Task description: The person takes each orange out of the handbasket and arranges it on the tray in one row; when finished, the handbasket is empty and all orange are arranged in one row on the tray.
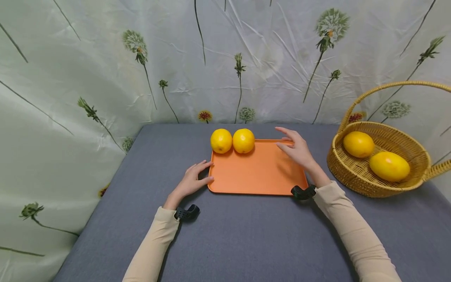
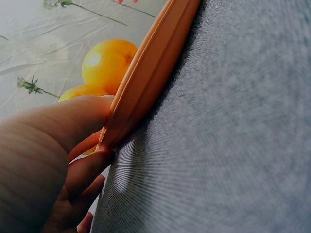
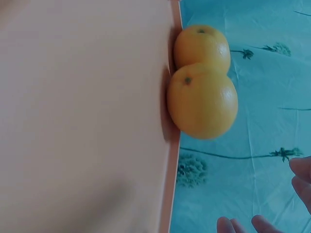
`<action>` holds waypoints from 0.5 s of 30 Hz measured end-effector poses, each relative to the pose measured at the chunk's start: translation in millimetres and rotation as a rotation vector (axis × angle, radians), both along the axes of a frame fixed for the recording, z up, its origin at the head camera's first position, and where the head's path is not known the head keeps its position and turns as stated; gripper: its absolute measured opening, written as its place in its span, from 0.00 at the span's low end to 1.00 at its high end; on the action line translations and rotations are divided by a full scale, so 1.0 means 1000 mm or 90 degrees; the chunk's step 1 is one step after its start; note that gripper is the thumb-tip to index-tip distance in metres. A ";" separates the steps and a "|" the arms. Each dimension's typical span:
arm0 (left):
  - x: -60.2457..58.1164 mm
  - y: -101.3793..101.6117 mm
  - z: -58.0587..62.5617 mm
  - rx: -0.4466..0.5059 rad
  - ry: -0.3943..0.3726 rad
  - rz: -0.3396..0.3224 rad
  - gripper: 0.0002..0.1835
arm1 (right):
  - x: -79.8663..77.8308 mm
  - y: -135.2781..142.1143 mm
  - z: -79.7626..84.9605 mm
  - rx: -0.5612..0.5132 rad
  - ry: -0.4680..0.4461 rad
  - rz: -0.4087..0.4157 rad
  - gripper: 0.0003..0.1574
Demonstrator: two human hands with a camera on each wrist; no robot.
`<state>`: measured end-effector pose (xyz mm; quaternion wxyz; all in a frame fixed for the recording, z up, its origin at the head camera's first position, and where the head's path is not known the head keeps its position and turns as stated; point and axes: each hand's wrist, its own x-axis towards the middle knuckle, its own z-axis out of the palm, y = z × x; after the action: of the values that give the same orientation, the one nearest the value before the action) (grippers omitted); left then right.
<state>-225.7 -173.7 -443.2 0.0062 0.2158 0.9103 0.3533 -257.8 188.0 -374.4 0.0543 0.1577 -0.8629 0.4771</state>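
Orange tray point(image 1: 258, 172) sits on grey cloth point(image 1: 229, 235), its floor showing from two yellow fruits point(image 1: 244, 141) at the 11 o'clock corner down to the 6 o'clock rim. The left hand point(image 1: 192, 180) touches the 9 o'clock edge with parted, nearly straight fingers. The right hand point(image 1: 297, 149) hovers near 2 o'clock, fingers spread, holding nothing. Cloth separates tray from wicker basket point(image 1: 356, 182) at 3 o'clock.

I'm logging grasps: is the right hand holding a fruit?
No, the right hand is empty, a gap separating it from the nearest fruit.
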 end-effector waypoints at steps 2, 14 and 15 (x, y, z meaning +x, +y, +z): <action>0.000 0.000 0.000 -0.003 0.002 0.001 0.31 | 0.002 0.004 0.001 -0.008 0.007 -0.006 0.32; 0.001 0.000 0.002 0.001 0.002 -0.004 0.31 | 0.011 0.027 0.007 -0.002 0.009 -0.043 0.32; 0.001 0.001 0.001 0.001 -0.001 -0.004 0.31 | 0.011 0.029 0.007 0.001 0.009 -0.047 0.32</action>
<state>-224.8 -173.1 -441.8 0.0075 0.2183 0.9093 0.3542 -246.4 217.0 -367.2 0.0781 0.1291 -0.8682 0.4728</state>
